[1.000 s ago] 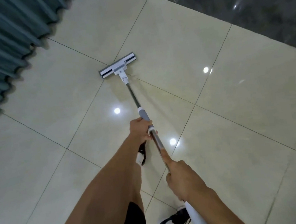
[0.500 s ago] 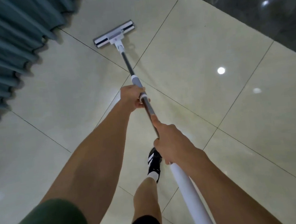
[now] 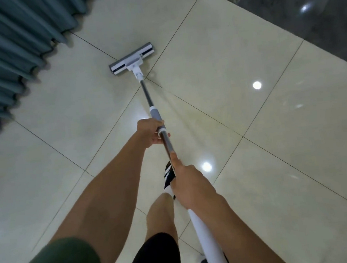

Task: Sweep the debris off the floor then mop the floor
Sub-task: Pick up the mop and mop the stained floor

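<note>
Mop: flat mop (image 3: 132, 58), its grey-and-white head lying flat on the floor just beside a tile joint, its long handle running back toward the person.
Left hand: the left hand (image 3: 150, 131) is wrapped round the handle at the grey collar, fingers curled about the shaft.
Right hand: the right hand (image 3: 190, 185) grasps the handle lower down, where the metal meets the white sleeve, with the forefinger laid along the shaft.
Progress: no debris shows on the tiles in view and no broom or dustpan is in sight, so the sweeping looks finished (a judgement, not a thing seen); the mopping seems to be under way, with a faint dull patch on the tiles left of the handle that may be damp. How much floor is left cannot be told from here.
Floor: pale glossy floor (image 3: 268, 164) tiles with thin dark joints, mirroring ceiling lights as bright spots.
Room: a pleated teal curtain (image 3: 9, 41) hangs down to the floor at the left; a dark polished wall (image 3: 305, 6) closes the far right.
</note>
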The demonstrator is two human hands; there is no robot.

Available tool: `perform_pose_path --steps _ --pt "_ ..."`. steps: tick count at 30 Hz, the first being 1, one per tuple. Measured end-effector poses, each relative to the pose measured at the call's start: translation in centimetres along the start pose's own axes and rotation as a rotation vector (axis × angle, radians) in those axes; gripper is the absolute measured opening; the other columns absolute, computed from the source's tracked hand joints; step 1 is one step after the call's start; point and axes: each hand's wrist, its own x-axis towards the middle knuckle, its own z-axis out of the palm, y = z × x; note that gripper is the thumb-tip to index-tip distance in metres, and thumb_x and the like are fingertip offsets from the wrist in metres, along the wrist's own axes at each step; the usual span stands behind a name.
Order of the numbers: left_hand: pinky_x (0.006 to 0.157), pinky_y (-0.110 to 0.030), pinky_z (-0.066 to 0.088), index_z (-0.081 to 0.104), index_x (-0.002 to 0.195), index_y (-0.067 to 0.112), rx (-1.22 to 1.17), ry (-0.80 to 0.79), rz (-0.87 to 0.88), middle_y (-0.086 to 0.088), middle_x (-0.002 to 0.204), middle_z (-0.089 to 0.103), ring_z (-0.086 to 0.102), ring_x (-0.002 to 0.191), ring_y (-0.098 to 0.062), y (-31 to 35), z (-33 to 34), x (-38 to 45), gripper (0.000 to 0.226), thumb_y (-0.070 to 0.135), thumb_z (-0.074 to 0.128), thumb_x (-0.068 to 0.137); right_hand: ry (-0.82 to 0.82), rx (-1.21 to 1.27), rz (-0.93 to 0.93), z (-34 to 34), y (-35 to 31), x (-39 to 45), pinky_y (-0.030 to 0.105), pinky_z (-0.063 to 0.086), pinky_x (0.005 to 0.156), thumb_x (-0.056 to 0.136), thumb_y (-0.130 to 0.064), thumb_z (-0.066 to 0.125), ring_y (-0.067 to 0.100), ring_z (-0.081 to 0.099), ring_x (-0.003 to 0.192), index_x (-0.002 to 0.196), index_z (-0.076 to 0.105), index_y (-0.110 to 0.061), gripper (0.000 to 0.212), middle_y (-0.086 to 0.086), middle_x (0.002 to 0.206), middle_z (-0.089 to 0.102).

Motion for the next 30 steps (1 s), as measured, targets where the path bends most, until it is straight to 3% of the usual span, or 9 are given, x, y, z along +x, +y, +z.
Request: perform_pose_path --steps 6,9,12,15,19,24,30 --pt "0.044 -0.039 0.057 0.056 0.109 -0.005 -0.005 -0.017 -0.011 -0.022 0.088 0.062 0.068 0.061 -0.032 -12.6 5.0 -8.7 0.018 0.005 0.064 0.097 -0.037 -0.056 -0.021 4.3 9.7 -11.4 0.035 0.051 0.074 0.097 -0.019 0.043 0.025 0.059 0.087 0.157 0.005 -0.035 0.072 0.005 0.094 0.048" --pt "0.066 -0.051 0.063 0.058 0.114 -0.009 0.008 -0.011 -0.029 -0.023 0.087 0.066 0.07 0.063 -0.033 -19.0 7.5 -12.7 0.023 0.005 0.064 0.097 -0.065 -0.08 -0.035 6.5 14.4 -17.0 0.04 0.055 0.08 0.095 -0.019 0.041 0.026 0.06 0.088 0.156 0.005 -0.035 0.072 0.006 0.097 0.052" --pt "0.083 -0.058 0.059 0.058 0.117 -0.011 0.005 -0.025 -0.062 -0.024 0.086 0.066 0.069 0.068 -0.035 -24.5 9.7 -16.4 0.025 0.004 0.063 0.097 -0.069 -0.087 -0.021 8.7 18.7 -21.8 0.039 0.056 0.074 0.096 -0.022 0.041 0.023 0.06 0.081 0.154 0.003 -0.039 0.072 0.007 0.097 0.056" --pt "0.073 -0.053 0.061 0.059 0.115 -0.01 -0.008 -0.014 -0.076 -0.023 0.087 0.065 0.069 0.067 -0.033 -27.7 10.9 -19.3 0.023 0.004 0.063 0.097 -0.067 -0.086 -0.024 10.1 21.4 -25.0 0.032 0.051 0.063 0.098 -0.026 0.04 0.017 0.055 0.071 0.153 0.001 -0.044 0.069 0.001 0.087 0.051" --pt "0.059 -0.046 0.06 0.059 0.112 -0.007 0.001 -0.008 -0.057 -0.02 0.085 0.065 0.07 0.067 -0.032 -28.4 11.0 -20.4 0.021 0.008 0.064 0.098 -0.025 -0.053 -0.038 10.5 21.6 -26.2 0.032 0.044 0.063 0.102 -0.031 0.039 0.016 0.05 0.068 0.154 0.006 -0.042 0.062 -0.001 0.085 0.047" --pt "0.05 -0.044 0.061 0.059 0.101 -0.007 0.009 0.062 -0.031 -0.019 0.076 0.064 0.07 0.053 -0.03 -25.9 11.3 -18.8 0.014 0.004 0.065 0.096 0.0 -0.068 -0.056 8.8 20.6 -24.3 0.041 0.056 0.072 0.101 -0.028 0.042 0.021 0.059 0.075 0.153 0.012 -0.035 0.061 0.005 0.086 0.054" --pt "0.048 -0.042 0.059 0.059 0.094 -0.007 -0.035 0.105 -0.06 -0.022 0.081 0.065 0.07 0.049 -0.032 -22.2 14.0 -15.0 0.008 -0.002 0.066 0.093 0.04 -0.09 -0.005 4.9 21.5 -20.2 0.035 0.05 0.065 0.102 -0.031 0.043 0.015 0.05 0.067 0.152 0.013 -0.043 0.06 -0.006 0.073 0.04"
